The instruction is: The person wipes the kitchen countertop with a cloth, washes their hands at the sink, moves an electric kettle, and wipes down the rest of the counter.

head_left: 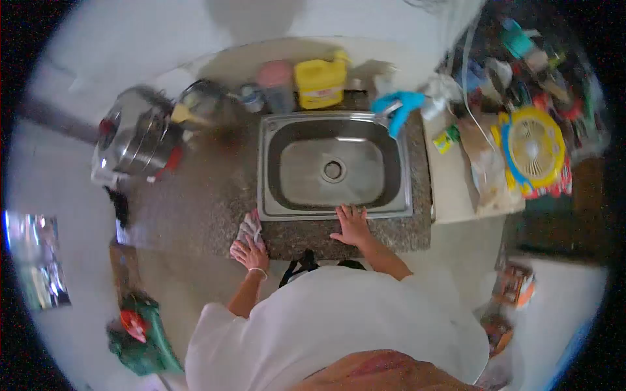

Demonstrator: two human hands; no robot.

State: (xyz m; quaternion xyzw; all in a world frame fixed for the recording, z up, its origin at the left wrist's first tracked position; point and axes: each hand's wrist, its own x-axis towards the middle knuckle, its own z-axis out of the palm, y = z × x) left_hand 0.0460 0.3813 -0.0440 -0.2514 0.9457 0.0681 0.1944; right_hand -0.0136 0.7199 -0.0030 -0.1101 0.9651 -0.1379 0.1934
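My left hand (250, 254), with a band at the wrist, is on a crumpled pinkish cloth (249, 229) at the front edge of the speckled stone countertop (287, 242). Its fingers press over the cloth's near end. Farther right, my right hand (353, 225) lies spread and flat, fingertips on the front rim of a steel sink (313, 212). Nothing is in that hand. The sink basin holds only its round drain (333, 171).
Behind the sink stand a yellow jug (319, 83) and a pink-lidded container (276, 85). A blue glove (405, 107) hangs at the back right corner. Left is a steel pot (147, 140); right, a yellow fan (533, 144) among clutter. A green bag (147, 339) sits lower left.
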